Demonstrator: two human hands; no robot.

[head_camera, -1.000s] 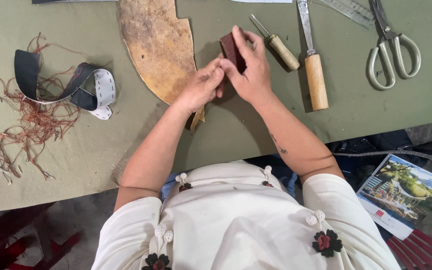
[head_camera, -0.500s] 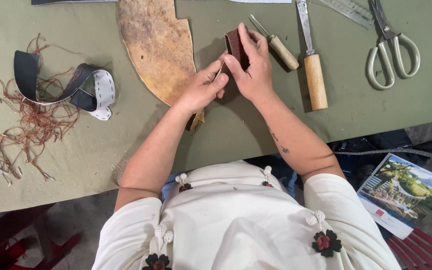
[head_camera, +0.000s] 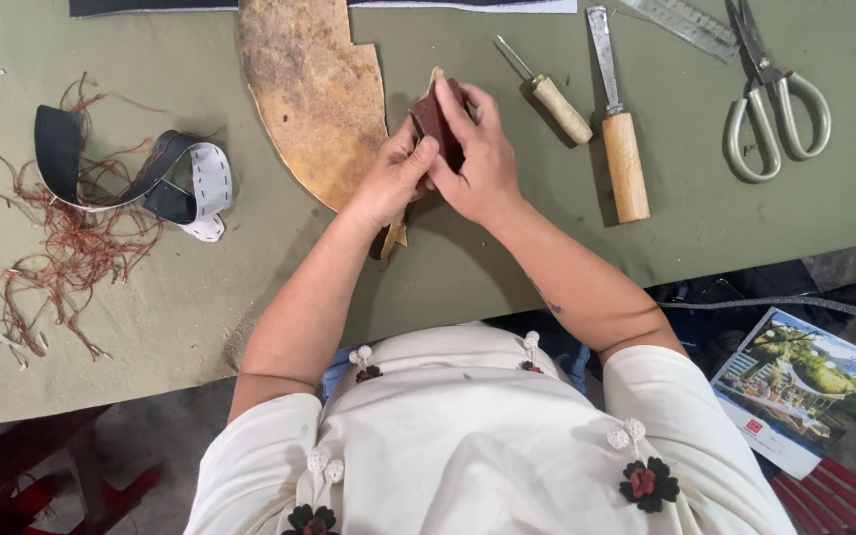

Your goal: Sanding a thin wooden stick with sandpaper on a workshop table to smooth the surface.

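Under my hands is the green table (head_camera: 101, 317), with a big tan leather sheet (head_camera: 314, 89) just left of them. Right of them lie a wooden-handled knife (head_camera: 618, 129) and an awl (head_camera: 557, 99). My left hand (head_camera: 388, 183) and right hand (head_camera: 478, 159) both pinch the small dark red leather piece (head_camera: 432, 114), standing almost upright between my fingers.
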